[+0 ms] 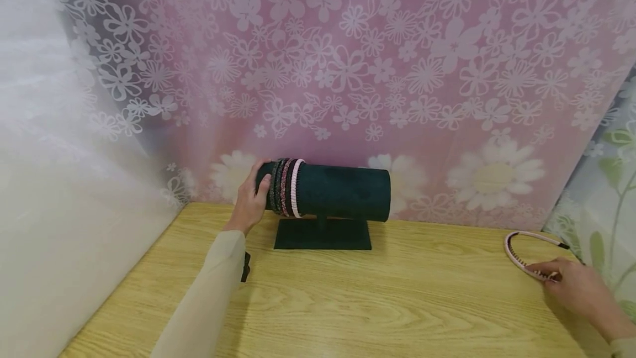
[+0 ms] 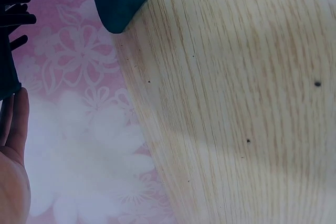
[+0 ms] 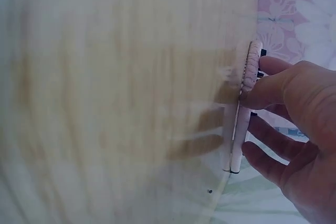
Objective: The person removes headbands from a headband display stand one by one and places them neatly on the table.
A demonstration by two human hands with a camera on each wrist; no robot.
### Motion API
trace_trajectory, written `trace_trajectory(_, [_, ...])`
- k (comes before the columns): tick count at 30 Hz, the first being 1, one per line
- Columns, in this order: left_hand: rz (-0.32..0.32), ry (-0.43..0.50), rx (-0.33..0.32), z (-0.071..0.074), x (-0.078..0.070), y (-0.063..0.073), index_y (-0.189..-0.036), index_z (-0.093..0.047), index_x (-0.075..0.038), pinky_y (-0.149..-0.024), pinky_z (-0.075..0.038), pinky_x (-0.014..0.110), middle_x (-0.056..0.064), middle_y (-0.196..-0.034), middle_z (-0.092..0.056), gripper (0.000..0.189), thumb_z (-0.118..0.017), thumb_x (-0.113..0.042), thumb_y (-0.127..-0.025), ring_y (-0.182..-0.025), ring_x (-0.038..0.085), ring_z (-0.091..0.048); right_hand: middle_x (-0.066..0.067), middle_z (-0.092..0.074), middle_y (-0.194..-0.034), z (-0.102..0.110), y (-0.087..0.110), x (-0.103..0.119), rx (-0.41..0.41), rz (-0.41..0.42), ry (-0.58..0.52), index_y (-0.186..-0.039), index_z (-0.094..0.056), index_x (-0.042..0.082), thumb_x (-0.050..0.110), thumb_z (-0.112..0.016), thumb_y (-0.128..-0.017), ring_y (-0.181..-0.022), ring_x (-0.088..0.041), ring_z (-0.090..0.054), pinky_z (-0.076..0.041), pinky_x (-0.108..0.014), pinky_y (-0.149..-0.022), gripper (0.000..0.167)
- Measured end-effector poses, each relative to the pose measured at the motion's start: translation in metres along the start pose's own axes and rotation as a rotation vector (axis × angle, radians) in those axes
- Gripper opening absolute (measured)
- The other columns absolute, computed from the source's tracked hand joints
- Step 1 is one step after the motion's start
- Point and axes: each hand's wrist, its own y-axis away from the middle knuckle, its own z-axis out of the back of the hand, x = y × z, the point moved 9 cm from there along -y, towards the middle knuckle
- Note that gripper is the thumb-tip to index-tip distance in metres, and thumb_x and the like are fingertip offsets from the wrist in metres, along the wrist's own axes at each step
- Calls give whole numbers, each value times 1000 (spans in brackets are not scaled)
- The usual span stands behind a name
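Note:
A dark green padded headband stand (image 1: 348,192), a horizontal cylinder on a flat base, stands near the back of the table. My left hand (image 1: 250,200) grips the cylinder's left end, thumb on the front. Beside that hand, several headbands circle the cylinder: dark ones, a glittery pink one (image 1: 284,187) and a pale pink one (image 1: 295,189). In the left wrist view only part of the left hand (image 2: 14,177) shows, touching the stand's end. Far to the right, my right hand (image 1: 578,289) pinches a pale pink toothed headband (image 1: 512,253) between thumb and fingers, low at the table surface.
The stand and headband are on a wood-grain table (image 1: 397,291). A pink flowered curtain (image 1: 348,70) hangs right behind the stand. White sheeting (image 1: 64,181) borders the left side, and a leaf-patterned curtain (image 1: 611,209) the right.

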Motion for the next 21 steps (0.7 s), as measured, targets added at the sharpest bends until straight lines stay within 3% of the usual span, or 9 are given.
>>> trace_trajectory(8, [-3,-10,-4,0,-1,1,-157,-38,-25,-112,-43,56,5,-159,-45,52,-37,-46,-110,-134,33,-55,-18,-73,-86,-1,2,-2,35,-21,-25,-101,-78,1,-2,-73,-78,-72,-33,-67,-51,-46,-58,24])
trace_trajectory(13, [-8,-10,-2,0,-2,1,-157,-38,-24,-111,-43,57,6,-159,-46,51,-37,-45,-110,-133,33,-55,-28,-72,-95,2,6,-1,17,-22,-27,-103,-78,1,6,-75,-83,-75,-37,-68,-49,-42,-56,21])
trace_trajectory(18, [-6,-8,-1,0,-2,1,-156,-39,-25,-110,-44,56,6,-157,-47,51,-38,-45,-110,-132,33,-56,-42,-63,-112,7,13,2,-41,-42,-63,-115,-73,-3,18,-71,-93,-59,-21,-58,-36,-31,-50,30])
trace_trajectory(21, [-9,-8,-5,0,-3,1,-156,-39,-25,-111,-44,56,5,-157,-47,51,-38,-44,-110,-132,32,-56,-43,-63,-114,15,17,9,-136,-26,-77,-118,-72,-2,26,-70,-96,-49,-9,-43,-29,-28,-46,36])
